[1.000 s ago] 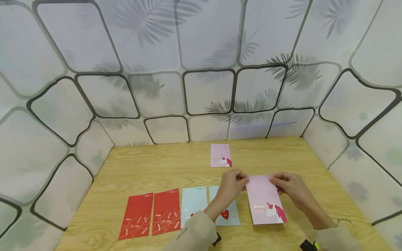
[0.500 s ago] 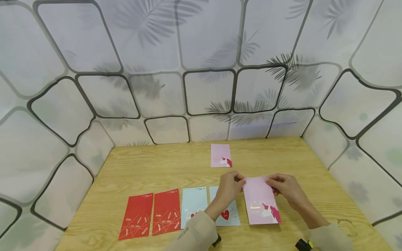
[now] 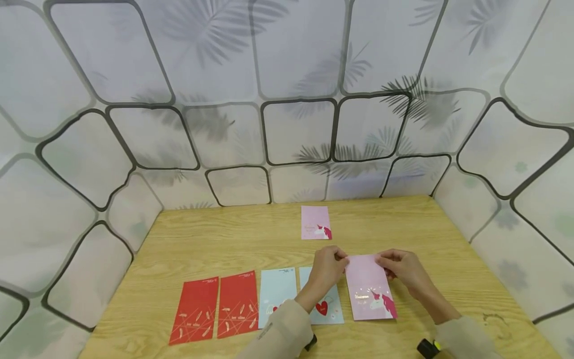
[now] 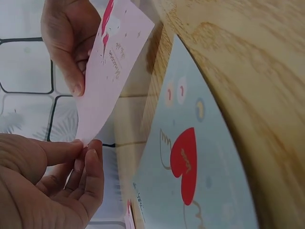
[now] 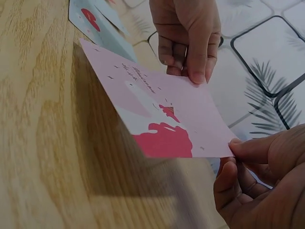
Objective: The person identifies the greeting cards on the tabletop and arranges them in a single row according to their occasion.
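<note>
A pink unicorn card (image 3: 365, 279) is pinched at its two far corners. My left hand (image 3: 327, 267) holds the far left corner between thumb and fingers, and my right hand (image 3: 405, 271) grips the far right one. In the right wrist view the card (image 5: 190, 105) is tilted, its near edge low over the wood with a shadow beneath. Just left of it lies a light blue card with a red heart (image 3: 321, 308), partly covered by my left hand and wrist. Farther back, a second pink unicorn card (image 3: 316, 223) lies flat.
Two red cards (image 3: 197, 309) and another light blue card (image 3: 278, 286) lie in a row at the left of the wooden table (image 3: 224, 234). My left sleeve (image 3: 287, 324) overlaps the blue cards' near part. Patterned cloth walls (image 3: 298, 132) stand around the table's back and sides.
The held pink card has shifted left, toward the row of cards, and both hands still grip it. The right hand has moved left with it; the cards on the table have stayed put.
</note>
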A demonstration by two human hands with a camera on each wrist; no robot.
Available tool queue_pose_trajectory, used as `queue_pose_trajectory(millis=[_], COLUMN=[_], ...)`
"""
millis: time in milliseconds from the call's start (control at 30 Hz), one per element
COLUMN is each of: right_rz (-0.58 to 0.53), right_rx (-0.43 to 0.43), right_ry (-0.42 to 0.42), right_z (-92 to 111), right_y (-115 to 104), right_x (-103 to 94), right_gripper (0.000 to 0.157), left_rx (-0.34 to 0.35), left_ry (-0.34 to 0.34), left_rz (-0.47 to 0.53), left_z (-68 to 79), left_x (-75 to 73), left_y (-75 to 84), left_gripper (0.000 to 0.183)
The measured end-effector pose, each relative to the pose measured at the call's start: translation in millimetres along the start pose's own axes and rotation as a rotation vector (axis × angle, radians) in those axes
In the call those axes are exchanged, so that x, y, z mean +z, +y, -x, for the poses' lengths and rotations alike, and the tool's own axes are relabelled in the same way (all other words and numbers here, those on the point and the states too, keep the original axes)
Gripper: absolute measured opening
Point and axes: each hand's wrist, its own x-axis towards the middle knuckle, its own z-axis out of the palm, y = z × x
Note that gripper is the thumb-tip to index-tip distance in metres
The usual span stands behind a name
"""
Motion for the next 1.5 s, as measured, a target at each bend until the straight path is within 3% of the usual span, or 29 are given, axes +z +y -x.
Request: queue_pose_trajectory(millis=[500, 1000, 1233, 1500], right_rz=[0.089, 0.208, 0.248, 0.287], right_rx=[0.003, -0.053, -0.09, -0.103], right_ry=[0.016, 0.056, 0.063, 0.065], right_z=[-5.2, -4.2, -3.9, -3.9], right_y=[7.2, 12.7, 18.7, 18.6], right_x=[4.1, 11.2, 12.8, 13.9], right_gripper=[0.029, 0.022, 0.019, 0.017], left_rx=[-0.014, -0.026, -0.05, 0.011], left_ry=[0.007, 0.0, -0.007, 0.024], left_rz=[-0.143, -0.232, -0.347, -0.531], left_z=[-0.5, -2.9, -3.9, -5.4], left_x=[1.0, 3.6, 6.5, 9.4], left_y=[-3.8, -9.4, -8.9, -11.5], left_gripper=[0.006, 0.009, 0.016, 0.02])
